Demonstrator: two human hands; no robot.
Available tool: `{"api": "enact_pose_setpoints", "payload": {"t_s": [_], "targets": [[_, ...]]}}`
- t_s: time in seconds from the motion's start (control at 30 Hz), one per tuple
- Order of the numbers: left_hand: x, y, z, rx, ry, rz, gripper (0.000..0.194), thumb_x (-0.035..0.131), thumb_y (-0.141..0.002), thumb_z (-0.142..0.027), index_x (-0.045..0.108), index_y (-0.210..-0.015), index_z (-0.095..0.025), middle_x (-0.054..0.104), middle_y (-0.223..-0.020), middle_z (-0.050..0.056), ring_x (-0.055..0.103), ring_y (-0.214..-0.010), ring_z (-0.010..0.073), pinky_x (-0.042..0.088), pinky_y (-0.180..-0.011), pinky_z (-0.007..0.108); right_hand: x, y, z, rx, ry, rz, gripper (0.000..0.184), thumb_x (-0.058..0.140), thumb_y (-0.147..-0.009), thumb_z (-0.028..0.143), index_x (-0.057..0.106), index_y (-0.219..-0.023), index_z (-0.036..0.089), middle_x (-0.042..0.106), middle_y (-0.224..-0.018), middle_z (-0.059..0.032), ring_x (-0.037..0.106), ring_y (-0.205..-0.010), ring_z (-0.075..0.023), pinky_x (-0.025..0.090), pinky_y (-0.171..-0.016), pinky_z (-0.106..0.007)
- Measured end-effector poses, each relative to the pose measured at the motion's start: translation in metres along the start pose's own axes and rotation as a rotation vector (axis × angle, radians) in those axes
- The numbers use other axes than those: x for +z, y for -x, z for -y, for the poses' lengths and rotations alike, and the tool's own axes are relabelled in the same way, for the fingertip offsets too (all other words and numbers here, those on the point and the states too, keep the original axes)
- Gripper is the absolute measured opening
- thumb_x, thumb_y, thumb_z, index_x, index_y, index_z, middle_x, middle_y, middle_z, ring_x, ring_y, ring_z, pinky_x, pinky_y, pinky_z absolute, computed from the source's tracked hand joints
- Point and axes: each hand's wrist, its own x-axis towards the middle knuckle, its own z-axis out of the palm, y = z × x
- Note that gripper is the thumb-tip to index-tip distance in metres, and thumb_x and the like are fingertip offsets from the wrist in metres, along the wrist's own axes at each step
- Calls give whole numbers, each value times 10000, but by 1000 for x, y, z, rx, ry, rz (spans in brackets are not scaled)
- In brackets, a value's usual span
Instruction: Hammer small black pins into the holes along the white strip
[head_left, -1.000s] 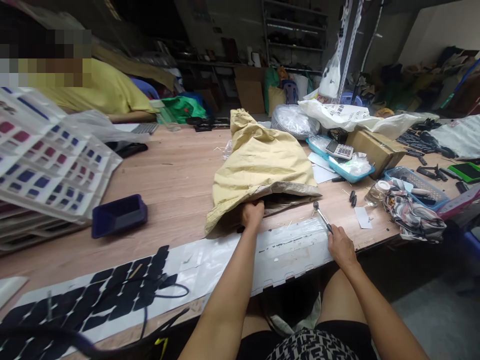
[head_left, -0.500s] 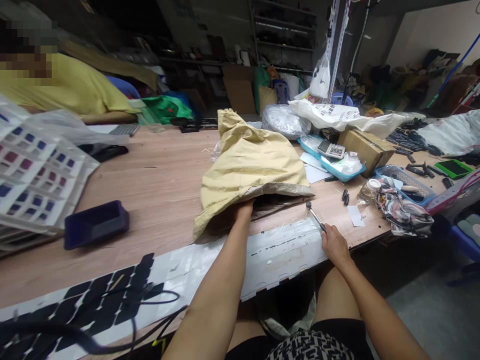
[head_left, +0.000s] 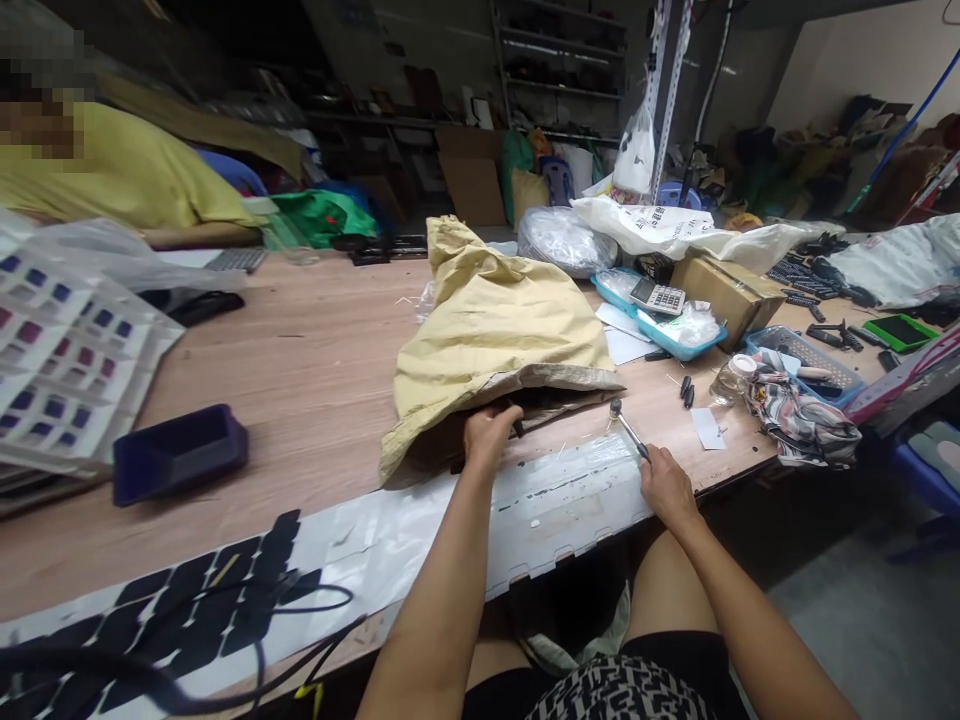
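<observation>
A tan sack (head_left: 510, 320) lies on the table with its mouth facing me. My left hand (head_left: 489, 438) is at that mouth, closed, and small dark pieces show at its fingers; their kind is hard to make out. The inside of the sack is in shadow. My right hand (head_left: 667, 485) grips a small hammer (head_left: 635, 437) by its handle, the head pointing away from me over the table. Under both forearms runs a white sheet (head_left: 555, 500) along the table's front edge. Flat black pieces (head_left: 191, 600) lie in rows on its left part.
A dark purple tray (head_left: 180, 455) sits at the left, near a white patterned bag (head_left: 60, 350). Black cables (head_left: 150, 690) cross the front left. Right of the sack are a calculator (head_left: 657, 296), blue trays, a cardboard box (head_left: 727, 290) and a jar (head_left: 739, 375). A person in yellow (head_left: 150, 170) sits opposite.
My left hand has drawn back from inside the sack to its mouth, now showing dark pieces at the fingers. My right hand still holds the hammer in about the same place.
</observation>
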Motion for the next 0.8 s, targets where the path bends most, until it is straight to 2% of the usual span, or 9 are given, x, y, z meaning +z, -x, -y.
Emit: {"api": "enact_pose_setpoints", "payload": {"t_s": [0.07,0.17,0.27,0.4,0.53,0.63,0.7,0.8], "targets": [[1,30,4,102,-63,103,210,657,-731,-385,667,-807,-188,628,-656,-9,580,-651,176,393,-569,266,-1,0,1,2,-9,2,291,426,-1004,265,573,-1248,201,623,-1122,-79,633,-946,-192,429,-777,-267],[9,69,4,325,-162,264,135,673,-696,-321,643,-783,-223,662,-742,-15,587,-722,178,402,-636,272,-1,0,1,3,-24,-2,295,432,-996,261,581,-1244,203,622,-1117,-84,630,-942,-196,433,-775,-268],[21,91,6,473,-202,316,101,668,-727,-289,647,-809,-234,671,-831,11,585,-837,208,428,-735,306,0,0,-1,-10,-50,-18,296,436,-990,252,591,-1234,189,625,-1107,-90,626,-934,-197,438,-779,-269],[31,96,19,551,-135,289,147,670,-783,-324,685,-899,-236,655,-898,39,574,-897,228,448,-838,355,-2,2,-7,-68,-112,-56,298,435,-984,247,607,-1219,184,639,-1068,-78,615,-980,-196,446,-841,-260],[33,91,29,542,-64,283,188,676,-796,-357,712,-930,-230,644,-909,45,582,-921,226,464,-849,355,-3,17,-9,-122,-182,-103,336,399,-977,238,605,-1229,156,652,-1055,-92,612,-1017,-202,464,-907,-282],[35,89,31,520,-61,276,164,676,-799,-355,723,-899,-234,640,-891,42,579,-915,223,465,-851,356,-1,36,-7,-204,-330,-146,352,409,-964,264,626,-1217,148,671,-1074,-109,619,-1045,-216,475,-965,-320],[37,88,31,506,-58,271,150,690,-785,-346,726,-886,-240,641,-884,38,577,-921,224,463,-853,356,-1,49,-2,-247,-428,-127,355,433,-949,281,647,-1204,159,689,-1092,-105,630,-1056,-220,487,-982,-335],[39,88,30,485,-53,270,137,709,-763,-327,726,-870,-244,646,-886,33,576,-927,224,460,-853,352,-8,65,7,-232,-458,-53,389,453,-938,285,638,-1264,184,690,-1185,-90,644,-1077,-224,529,-943,-341]]}}
